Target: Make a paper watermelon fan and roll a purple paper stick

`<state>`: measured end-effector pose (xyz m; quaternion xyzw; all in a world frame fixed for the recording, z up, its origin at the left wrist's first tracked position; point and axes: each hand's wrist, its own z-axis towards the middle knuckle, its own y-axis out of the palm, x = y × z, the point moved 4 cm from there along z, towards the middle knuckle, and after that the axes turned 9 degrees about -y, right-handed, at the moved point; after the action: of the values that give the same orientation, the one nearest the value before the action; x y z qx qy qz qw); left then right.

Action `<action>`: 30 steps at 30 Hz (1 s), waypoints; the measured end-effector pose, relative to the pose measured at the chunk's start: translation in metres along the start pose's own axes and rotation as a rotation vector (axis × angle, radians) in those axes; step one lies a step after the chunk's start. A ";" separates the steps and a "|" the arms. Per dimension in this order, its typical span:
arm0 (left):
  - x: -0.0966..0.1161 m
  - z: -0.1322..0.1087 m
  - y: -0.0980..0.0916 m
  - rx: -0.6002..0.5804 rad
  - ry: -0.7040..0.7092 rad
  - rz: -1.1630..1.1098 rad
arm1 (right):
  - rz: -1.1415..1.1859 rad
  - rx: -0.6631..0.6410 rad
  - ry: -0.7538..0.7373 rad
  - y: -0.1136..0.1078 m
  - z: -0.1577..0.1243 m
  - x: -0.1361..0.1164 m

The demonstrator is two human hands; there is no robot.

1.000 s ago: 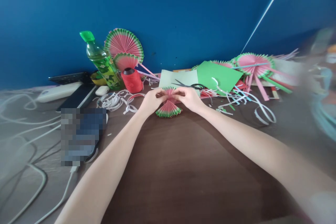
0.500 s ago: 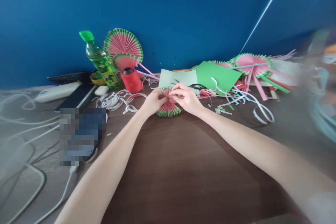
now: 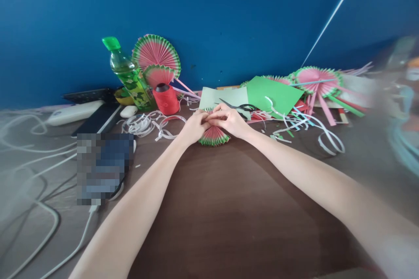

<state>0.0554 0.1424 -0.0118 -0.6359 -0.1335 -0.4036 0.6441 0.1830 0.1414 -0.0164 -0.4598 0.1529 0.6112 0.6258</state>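
Across came the right hand (image 3: 232, 121), its fingertips now over the middle of the pleated fan (image 3: 214, 136) and up against the left hand's, where a second earlier the two had been apart on either side. And that little pink fan with the green edge sat front and centre, near the far side of the brown table (image 3: 229, 213), just in front of the pale green sheet (image 3: 209, 94)! Left hand (image 3: 194, 126): fingers curled in, thumb and fingertips nipped tight on the fan's middle. Right hand: bent fingers nearly closed, a narrow gap behind the tips; whether they gripped the paper, I couldn't tell. Just behind, the black scissors (image 3: 247, 107) lay across the pale sheet, and beside them, the bright green sheet (image 3: 278, 93). Out to the right, a larger fan (image 3: 317, 79) and loose white strips (image 3: 327, 135); over on the left, the red spool (image 3: 166, 101) stood before the tilted bottle (image 3: 126, 74), a blurred-out device (image 3: 111, 165) lying nearer.
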 end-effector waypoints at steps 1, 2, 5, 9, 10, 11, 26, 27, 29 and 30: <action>0.000 0.000 0.000 0.000 0.004 0.004 | 0.003 -0.005 0.008 0.000 0.000 0.000; 0.000 0.000 0.000 0.000 0.004 0.008 | 0.001 -0.006 0.012 0.000 0.000 0.000; 0.000 0.000 0.000 -0.015 0.008 0.004 | -0.003 0.015 0.015 0.000 0.001 -0.001; 0.001 0.000 -0.001 -0.044 0.028 -0.048 | 0.058 0.079 0.047 0.000 -0.001 0.003; 0.001 -0.001 -0.002 -0.049 0.022 -0.060 | 0.064 0.090 0.053 0.000 -0.001 0.004; 0.001 -0.001 -0.002 -0.056 0.013 -0.073 | 0.062 0.093 0.056 0.000 -0.001 0.004; -0.002 -0.004 -0.008 -0.102 0.045 -0.288 | 0.039 -0.068 0.079 -0.008 -0.001 0.007; -0.002 -0.004 -0.008 -0.106 0.048 -0.304 | 0.043 -0.080 0.085 -0.009 -0.001 0.007; -0.003 -0.003 -0.007 -0.114 0.055 -0.329 | 0.036 -0.095 0.083 -0.010 0.000 0.006; -0.003 -0.003 -0.007 -0.119 0.057 -0.337 | 0.031 -0.102 0.078 -0.010 0.001 0.006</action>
<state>0.0475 0.1412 -0.0095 -0.6298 -0.1957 -0.5311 0.5319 0.1931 0.1472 -0.0167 -0.5124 0.1530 0.6094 0.5854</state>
